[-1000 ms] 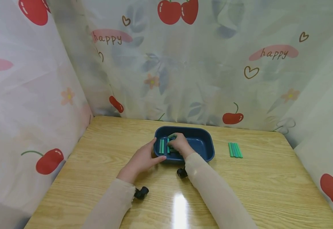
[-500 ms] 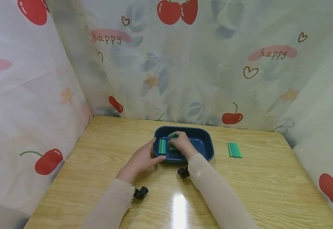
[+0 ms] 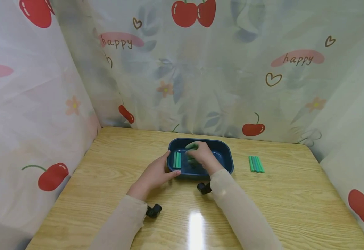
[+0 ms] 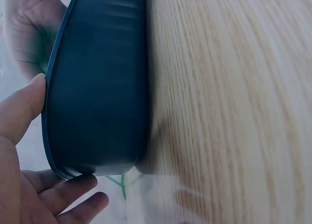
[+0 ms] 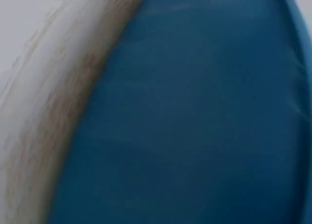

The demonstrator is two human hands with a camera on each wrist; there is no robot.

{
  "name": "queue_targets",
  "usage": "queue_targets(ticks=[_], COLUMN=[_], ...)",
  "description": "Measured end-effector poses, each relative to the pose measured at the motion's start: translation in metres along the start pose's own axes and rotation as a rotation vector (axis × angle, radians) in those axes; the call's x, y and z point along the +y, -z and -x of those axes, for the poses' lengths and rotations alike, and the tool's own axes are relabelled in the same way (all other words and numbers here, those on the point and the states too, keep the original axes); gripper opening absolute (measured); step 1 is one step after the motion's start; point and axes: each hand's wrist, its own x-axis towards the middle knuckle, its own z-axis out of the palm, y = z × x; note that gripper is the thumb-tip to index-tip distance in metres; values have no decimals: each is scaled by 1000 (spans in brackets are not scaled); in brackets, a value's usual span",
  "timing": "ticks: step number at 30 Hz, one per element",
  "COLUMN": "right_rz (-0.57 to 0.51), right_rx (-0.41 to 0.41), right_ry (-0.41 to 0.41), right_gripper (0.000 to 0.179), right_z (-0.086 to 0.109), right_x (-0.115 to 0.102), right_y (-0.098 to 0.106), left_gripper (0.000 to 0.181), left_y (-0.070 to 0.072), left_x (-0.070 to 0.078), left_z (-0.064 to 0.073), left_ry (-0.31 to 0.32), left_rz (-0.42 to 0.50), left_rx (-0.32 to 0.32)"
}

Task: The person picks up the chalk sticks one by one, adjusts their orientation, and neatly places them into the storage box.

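Note:
A dark blue plastic tray (image 3: 221,158) with rounded corners stands at the back of the table. My left hand (image 3: 155,172) holds it at the left end, thumb on the near rim and fingers round the corner. The left wrist view shows that thumb (image 4: 30,104) on the rim. Inside the tray's left end, three slim green sticks (image 3: 177,160) lie side by side. My right hand (image 3: 202,154) is over the tray's middle, fingers parted and loosely bent, with nothing seen between them. Only the blue tray wall (image 5: 185,107) and some table fill the right wrist view.
Several more green sticks (image 3: 256,164) lie in a row on the wooden table (image 3: 294,194) to the right of the tray. A patterned curtain (image 3: 200,86) rises behind the table and along both sides. Small black cameras (image 3: 153,211) sit at the wrists.
My right hand has let go of a green stick, which now lies beside the other two in the tray, and has drawn back right. The left hand stays at the tray.

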Motion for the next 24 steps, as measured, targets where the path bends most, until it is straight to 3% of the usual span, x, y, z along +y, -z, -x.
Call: queue_targets(ticks=[8, 24], right_rz=[77, 79], right_rx=[-45, -121], right_ry=[24, 91], right_gripper=[27, 34], right_z=[14, 37], right_x=[-9, -22], right_y=[11, 27], left_gripper=[99, 99], left_y=[1, 2], left_x=[1, 1], left_z=[0, 2], left_ry=[-9, -25], left_rz=[-2, -3], left_rx=[-2, 5])
